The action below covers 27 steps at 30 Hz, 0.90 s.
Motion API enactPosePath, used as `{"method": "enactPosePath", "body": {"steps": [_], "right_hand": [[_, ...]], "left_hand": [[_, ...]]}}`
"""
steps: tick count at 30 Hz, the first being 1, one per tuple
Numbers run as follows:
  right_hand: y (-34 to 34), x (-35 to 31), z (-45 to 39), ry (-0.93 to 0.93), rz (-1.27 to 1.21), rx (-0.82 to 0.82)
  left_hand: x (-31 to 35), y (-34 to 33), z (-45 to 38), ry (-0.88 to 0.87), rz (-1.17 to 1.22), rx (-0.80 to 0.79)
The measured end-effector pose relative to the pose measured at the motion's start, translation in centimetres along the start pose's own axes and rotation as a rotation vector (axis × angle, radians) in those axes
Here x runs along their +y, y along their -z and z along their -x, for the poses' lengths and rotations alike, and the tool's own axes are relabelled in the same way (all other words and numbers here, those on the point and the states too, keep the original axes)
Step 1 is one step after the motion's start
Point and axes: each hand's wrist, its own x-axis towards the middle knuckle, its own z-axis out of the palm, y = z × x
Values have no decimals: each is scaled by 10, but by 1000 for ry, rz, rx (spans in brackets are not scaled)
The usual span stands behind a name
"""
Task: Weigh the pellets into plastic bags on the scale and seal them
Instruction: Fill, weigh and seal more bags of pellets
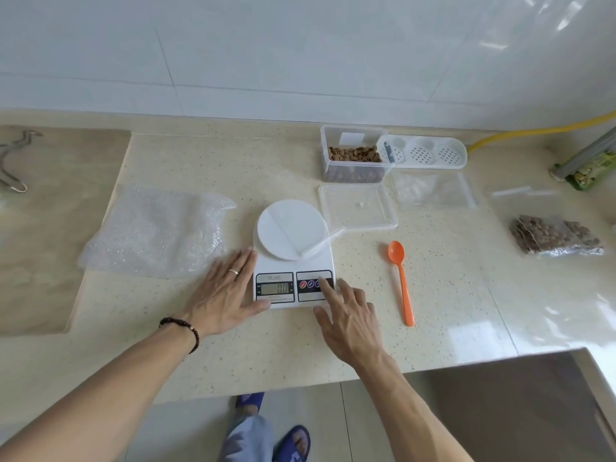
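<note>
White scale [293,261] display reading 0.0, left hand [226,291] flat against its side, right hand [346,315] forefinger extended on button panel, model label too small to read

Bare counter between scale [293,258] and orange spoon [401,281], clear lid [358,206] (flat) crowding behind

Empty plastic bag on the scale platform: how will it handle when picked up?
The empty bag is probably floppy and very light: thin clear film, lying flat. Its corner overhangs the scale, so it may slide off easily. Likely slippery to pinch.
</note>
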Motion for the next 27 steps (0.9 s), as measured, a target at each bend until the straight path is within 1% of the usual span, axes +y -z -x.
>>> {"method": "enactPosePath", "body": {"steps": [5, 14, 21, 24, 27], "right_hand": [[-2, 1, -1, 11, 67, -30], [0, -1, -6, 16, 130, -16], [2, -1, -5, 1, 104, -36], [5, 1, -5, 7, 86, -47], [11, 8, -8, 30, 1, -48]], "left_hand": [[2, 1, -1, 16, 17, -30], [3, 4, -1, 12, 36, -50], [5, 7, 0, 11, 46, -52], [8, 13, 1, 15, 36, -31], [16, 22, 0, -29, 32, 58]]}}
